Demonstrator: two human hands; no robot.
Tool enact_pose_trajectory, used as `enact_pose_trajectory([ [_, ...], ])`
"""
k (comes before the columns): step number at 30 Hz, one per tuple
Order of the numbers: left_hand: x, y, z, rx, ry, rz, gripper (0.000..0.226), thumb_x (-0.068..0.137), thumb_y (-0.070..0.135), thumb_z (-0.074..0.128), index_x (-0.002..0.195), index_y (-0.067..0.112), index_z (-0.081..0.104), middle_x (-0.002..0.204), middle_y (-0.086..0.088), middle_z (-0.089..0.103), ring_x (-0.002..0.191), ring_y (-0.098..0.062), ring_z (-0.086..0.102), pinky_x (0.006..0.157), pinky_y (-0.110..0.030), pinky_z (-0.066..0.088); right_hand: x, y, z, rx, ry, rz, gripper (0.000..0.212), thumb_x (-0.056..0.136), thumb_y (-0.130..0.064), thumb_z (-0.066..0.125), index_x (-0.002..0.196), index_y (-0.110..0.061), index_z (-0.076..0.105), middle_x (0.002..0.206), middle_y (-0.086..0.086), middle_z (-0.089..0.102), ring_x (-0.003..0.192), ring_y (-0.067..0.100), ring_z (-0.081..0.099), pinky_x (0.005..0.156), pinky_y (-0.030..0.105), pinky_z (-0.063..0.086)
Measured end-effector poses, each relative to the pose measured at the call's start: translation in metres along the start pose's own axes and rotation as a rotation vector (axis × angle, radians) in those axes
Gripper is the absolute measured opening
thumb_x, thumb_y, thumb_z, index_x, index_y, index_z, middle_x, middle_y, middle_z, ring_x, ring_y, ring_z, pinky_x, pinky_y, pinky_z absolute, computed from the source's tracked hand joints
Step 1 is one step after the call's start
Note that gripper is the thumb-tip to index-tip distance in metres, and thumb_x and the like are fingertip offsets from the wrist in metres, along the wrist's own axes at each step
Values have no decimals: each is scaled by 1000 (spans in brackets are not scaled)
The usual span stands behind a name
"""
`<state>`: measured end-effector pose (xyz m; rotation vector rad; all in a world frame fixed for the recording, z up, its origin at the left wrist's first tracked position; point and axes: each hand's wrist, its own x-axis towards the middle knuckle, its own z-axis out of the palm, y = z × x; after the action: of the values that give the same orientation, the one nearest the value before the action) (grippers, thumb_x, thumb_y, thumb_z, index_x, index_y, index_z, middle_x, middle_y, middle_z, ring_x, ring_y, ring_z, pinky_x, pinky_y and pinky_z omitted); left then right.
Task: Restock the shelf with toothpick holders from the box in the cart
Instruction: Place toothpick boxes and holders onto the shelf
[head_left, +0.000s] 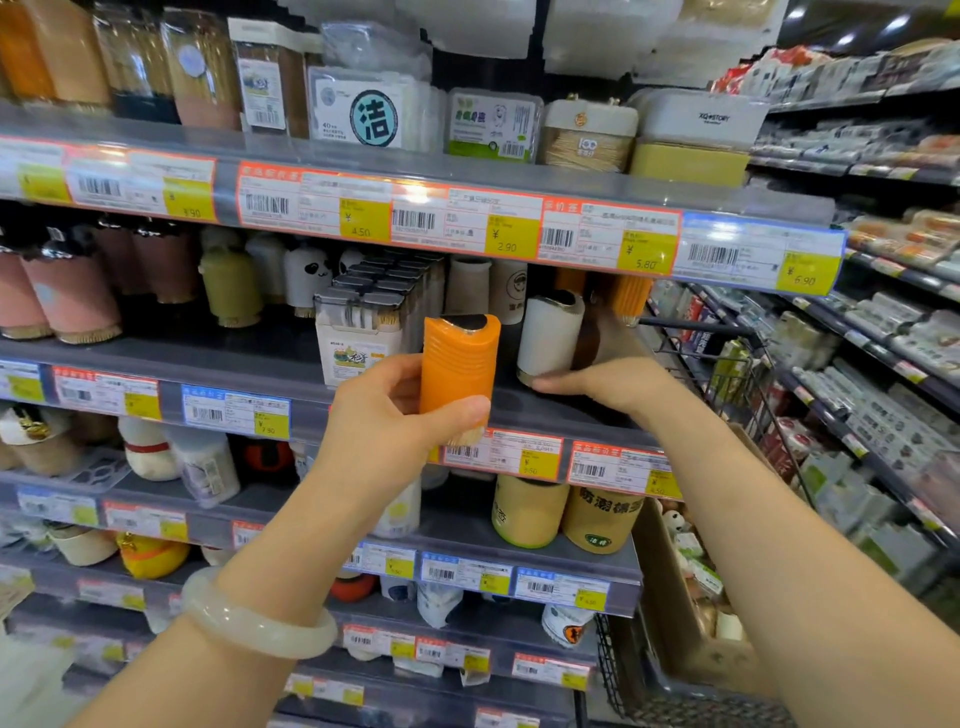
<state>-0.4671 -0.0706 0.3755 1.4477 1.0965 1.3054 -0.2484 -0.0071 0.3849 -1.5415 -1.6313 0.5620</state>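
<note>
I am holding the orange holder (457, 364) upright in my left hand (384, 410), thumb and fingers wrapping its lower ribbed body, which seems light, stiff and grippy, while my right hand (597, 384), just beside, is touching the white holder (548, 332) on the shelf (519, 410).

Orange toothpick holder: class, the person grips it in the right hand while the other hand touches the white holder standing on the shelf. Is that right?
Not quite. The head view shows the orange toothpick holder gripped in the left hand; the right hand is the one touching the white holder standing on the shelf.
</note>
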Motion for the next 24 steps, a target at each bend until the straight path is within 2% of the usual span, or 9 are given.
enact_pose_trajectory([
  [4, 2, 0, 2, 2, 7, 3, 37, 70, 17, 78, 101, 27, 59, 96, 10, 68, 85, 0, 65, 63, -7, 50, -2, 2, 0, 26, -45, 22, 72, 70, -11, 81, 131, -17, 43, 116, -1, 58, 108, 16, 54, 86, 26, 38],
  [6, 2, 1, 3, -7, 15, 0, 38, 70, 16, 79, 103, 24, 60, 94, 10, 68, 83, 1, 64, 62, -6, 50, -1, 0, 0, 51, -12, -9, 77, 67, -11, 83, 132, -16, 42, 124, 2, 58, 111, 16, 54, 89, 27, 39],
  [9, 3, 2, 5, -22, 18, -1, 39, 70, 15, 78, 104, 23, 60, 93, 11, 67, 81, 3, 64, 60, -5, 49, 0, 0, 1, 20, 16, -28, 91, 60, -20, 89, 136, -16, 39, 131, -1, 53, 117, 14, 50, 97, 30, 40],
  [13, 2, 3, 6, -15, 15, -2, 41, 70, 15, 78, 107, 20, 60, 95, 10, 67, 83, 1, 64, 59, -5, 49, -1, 2, -1, 60, -33, -13, 78, 67, -7, 82, 133, -16, 41, 129, 0, 55, 118, 17, 52, 100, 35, 41],
  [17, 3, 4, 7, -15, 21, -1, 42, 70, 15, 78, 107, 20, 60, 95, 10, 67, 84, 1, 63, 59, -5, 49, -3, 0, -1, 89, 1, -22, 86, 62, -11, 87, 134, -18, 40, 119, -8, 52, 107, 7, 48, 89, 23, 36],
  [21, 4, 5, 8, -14, 31, 3, 38, 70, 14, 79, 103, 22, 61, 94, 9, 68, 79, 3, 65, 61, -6, 49, -3, 2, -1, 104, -21, -16, 78, 65, -4, 83, 130, -19, 41, 118, -3, 55, 113, 15, 53, 93, 31, 43],
  [24, 6, 6, 11, -7, 40, 14, 39, 70, 15, 78, 104, 21, 61, 95, 9, 68, 78, 4, 66, 61, -6, 49, -5, -2, -3, 103, -1, -36, 79, 64, -5, 84, 131, -17, 43, 113, -6, 54, 105, 10, 52, 78, 15, 42],
])
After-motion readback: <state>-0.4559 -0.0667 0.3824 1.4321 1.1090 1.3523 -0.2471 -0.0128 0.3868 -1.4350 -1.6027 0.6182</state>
